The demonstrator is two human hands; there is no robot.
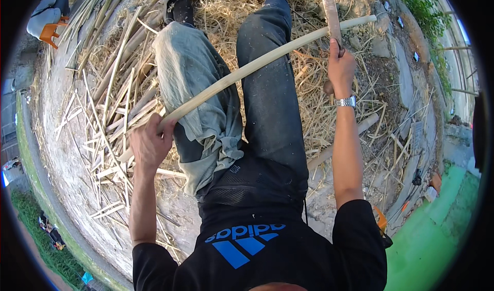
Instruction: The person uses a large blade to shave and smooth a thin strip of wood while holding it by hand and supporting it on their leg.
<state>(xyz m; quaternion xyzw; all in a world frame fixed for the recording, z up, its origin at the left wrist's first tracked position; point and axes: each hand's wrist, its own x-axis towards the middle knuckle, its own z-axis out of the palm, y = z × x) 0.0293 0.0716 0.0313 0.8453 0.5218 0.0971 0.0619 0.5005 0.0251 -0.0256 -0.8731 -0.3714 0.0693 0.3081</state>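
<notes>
My left hand (151, 142) is closed around the lower left part of a long pale bamboo strip (247, 71). The strip runs slantwise across both legs toward the upper right, over a greyish-green cloth (185, 80) draped on my left thigh. In my right hand (342, 71) is the handle of a machete (328, 5), its long brownish blade pointing away from me. Near its far right end, the strip passes beside or under the blade; whether they touch, I cannot tell. The rounded butt of the handle shows below my right hand.
Split bamboo strips and poles (123, 85) lie heaped on the left. Curled shavings (314, 106) cover the ground around my legs. At the upper left, a person (45, 16) is by an orange stool (50, 35). Green ground (432, 239) lies at the lower right.
</notes>
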